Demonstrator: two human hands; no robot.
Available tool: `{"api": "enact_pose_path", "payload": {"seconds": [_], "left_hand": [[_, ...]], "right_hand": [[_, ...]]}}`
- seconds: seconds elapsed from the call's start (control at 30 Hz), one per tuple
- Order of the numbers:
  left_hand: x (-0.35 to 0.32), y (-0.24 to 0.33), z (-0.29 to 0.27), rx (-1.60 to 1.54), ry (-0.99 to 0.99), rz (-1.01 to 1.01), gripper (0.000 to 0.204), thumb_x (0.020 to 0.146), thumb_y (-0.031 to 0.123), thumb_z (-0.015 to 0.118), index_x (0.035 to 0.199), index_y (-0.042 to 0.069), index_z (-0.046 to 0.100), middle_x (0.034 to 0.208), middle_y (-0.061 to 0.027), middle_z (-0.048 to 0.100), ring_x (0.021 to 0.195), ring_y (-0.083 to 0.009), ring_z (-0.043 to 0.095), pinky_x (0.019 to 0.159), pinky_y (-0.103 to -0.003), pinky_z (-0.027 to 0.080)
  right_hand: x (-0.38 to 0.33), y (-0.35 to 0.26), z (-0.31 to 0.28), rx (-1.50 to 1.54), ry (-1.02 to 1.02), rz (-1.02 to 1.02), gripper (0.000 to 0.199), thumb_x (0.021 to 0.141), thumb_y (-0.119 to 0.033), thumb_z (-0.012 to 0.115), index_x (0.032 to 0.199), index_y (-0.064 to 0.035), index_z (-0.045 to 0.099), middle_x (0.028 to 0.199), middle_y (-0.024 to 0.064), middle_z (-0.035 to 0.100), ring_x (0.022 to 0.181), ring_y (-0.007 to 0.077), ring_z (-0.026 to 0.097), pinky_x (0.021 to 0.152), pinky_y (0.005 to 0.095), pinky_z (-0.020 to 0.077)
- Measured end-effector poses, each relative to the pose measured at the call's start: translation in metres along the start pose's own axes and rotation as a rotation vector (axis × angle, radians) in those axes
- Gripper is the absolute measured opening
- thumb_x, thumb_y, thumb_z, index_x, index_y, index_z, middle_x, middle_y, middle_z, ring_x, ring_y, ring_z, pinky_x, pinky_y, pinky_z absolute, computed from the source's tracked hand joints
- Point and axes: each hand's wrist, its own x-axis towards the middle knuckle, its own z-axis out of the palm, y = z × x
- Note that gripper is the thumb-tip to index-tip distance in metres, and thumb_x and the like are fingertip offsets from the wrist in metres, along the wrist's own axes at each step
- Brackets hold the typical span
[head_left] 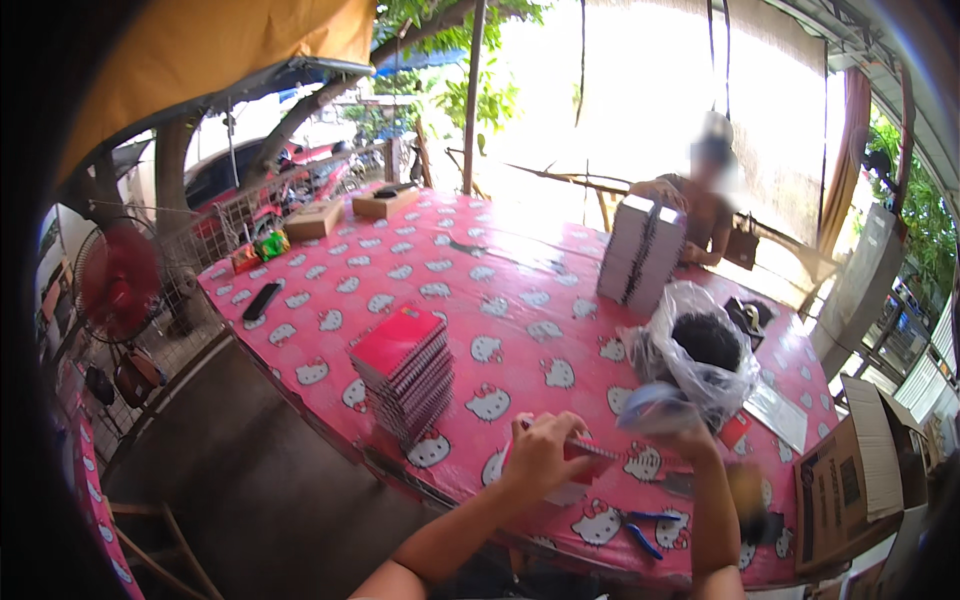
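My left hand [545,455] is closed over a notebook [572,490] with a red cover, near the table's front edge. A thin spiral coil [605,452] runs along the notebook's upper edge and stretches to the right. Blurred by motion, my right hand [688,440] is raised just right of the notebook. A bluish smear [655,408] lies at its fingers; its kind is not clear. Below the hands lie blue-handled pliers [648,533]. On the left stands a neat stack of red spiral notebooks [402,365].
A clear plastic bag with black contents [705,345] sits at right, near an open cardboard box [850,485]. Across the pink table [450,270], a person [705,215] is beside a tall notebook stack [640,255]. A black phone [262,302] and small boxes [313,220] lie far left.
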Motion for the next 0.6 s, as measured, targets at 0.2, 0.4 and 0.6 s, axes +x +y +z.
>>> {"api": "enact_pose_path", "payload": {"seconds": [0.2, 0.4, 0.6], "left_hand": [[-0.010, -0.021, -0.021, -0.042, 0.182, 0.029, 0.035, 0.066, 0.015, 0.082, 0.094, 0.006, 0.063, 0.093, -0.0067, 0.064, 0.095, -0.0231, 0.060, 0.081, -0.036, 0.047], [-0.022, -0.032, -0.022, -0.574, 0.209, -0.331, 0.032, 0.076, 0.001, 0.074, 0.107, 0.004, 0.065, 0.093, -0.0029, 0.068, 0.078, -0.0085, 0.062, 0.065, -0.023, 0.050], [-0.028, -0.044, -0.022, -0.814, 0.179, -0.448, 0.038, 0.078, -0.005, 0.070, 0.114, 0.003, 0.065, 0.089, -0.0035, 0.069, 0.072, -0.0053, 0.061, 0.063, -0.020, 0.050]], "right_hand": [[0.036, -0.023, 0.024, -0.352, 0.045, 0.015, 0.036, 0.065, -0.001, 0.070, 0.100, -0.0002, 0.064, 0.088, 0.0032, 0.068, 0.080, 0.0122, 0.061, 0.071, 0.0285, 0.0502], [0.041, -0.049, 0.039, -0.088, -0.088, 0.023, 0.039, 0.062, -0.003, 0.068, 0.101, 0.0025, 0.063, 0.086, 0.0066, 0.069, 0.079, 0.0133, 0.064, 0.071, 0.0270, 0.0502], [0.062, -0.026, 0.043, -0.488, 0.007, -0.059, 0.042, 0.063, -0.002, 0.068, 0.105, -0.0022, 0.063, 0.087, 0.0101, 0.069, 0.081, 0.0186, 0.066, 0.072, 0.0327, 0.0509]]}}
